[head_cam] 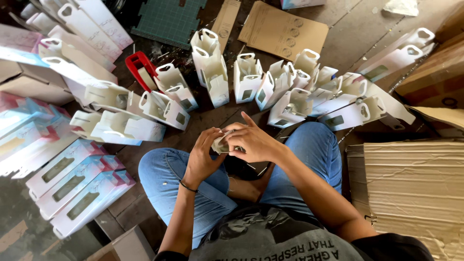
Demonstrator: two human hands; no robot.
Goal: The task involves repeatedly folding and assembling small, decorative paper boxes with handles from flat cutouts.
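A: What are the hands on?

B: A small white folded card piece (221,143), held between both hands above the lap, over the crossed legs in blue jeans (309,150).

A: How do the fingers sit on it?

B: The left hand (203,157) comes up from below, its fingers curled narrow around the piece's left and lower edge. The right hand (251,142) lies over the top and right side, fingers pinched on the piece, with the index finger stretched out and pointing away. Most of the piece is hidden inside the two grips, so only a sliver of white shows between the thumbs.

A: So both hands are closed on it?

B: Yes, both hold it, touching each other around it.

A: What lies around?

B: On the wooden floor (348,19), just beyond the knees, an arc of standing white cartons with cut-out handles (246,77). A red tape dispenser (140,67) stands among them on the left. Further left, flat pink and blue window boxes (72,183) lie stacked. A green cutting mat (166,19) and a brown cardboard sheet (282,31) lie at the far side, and a corrugated cardboard slab (415,188) lies just beside the right knee.
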